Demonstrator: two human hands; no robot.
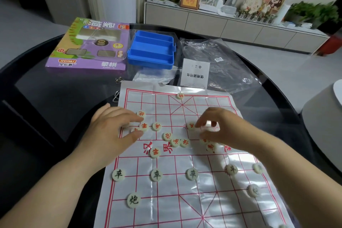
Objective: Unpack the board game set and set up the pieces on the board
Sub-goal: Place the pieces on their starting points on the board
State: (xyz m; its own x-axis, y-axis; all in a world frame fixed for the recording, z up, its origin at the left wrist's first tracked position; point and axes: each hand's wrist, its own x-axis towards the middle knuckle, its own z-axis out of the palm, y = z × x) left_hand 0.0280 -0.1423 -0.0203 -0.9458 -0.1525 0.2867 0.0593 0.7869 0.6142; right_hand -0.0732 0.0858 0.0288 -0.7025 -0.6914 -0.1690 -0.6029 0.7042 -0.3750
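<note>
- as we look down at a dark round table (55,98), we see a white board sheet (185,200) with a red grid lying on it, close to us.
- our left hand (111,129) lies flat over the board's left edge, fingers straight and a little apart, fingertips touching red-lettered pieces (144,126) there.
- our right hand (227,126) hovers over the middle of the board, fingers curled down above more red-lettered pieces; it is blurred, so we cannot tell whether it pinches one.
- a row of black-lettered pieces (156,175) crosses the near half, with two more nearer us.
- a lone red piece (179,95) sits at the far edge.
- beyond the board lie an open blue case (151,50), a purple box (87,46), a leaflet (195,75) and a clear bag (222,55).
</note>
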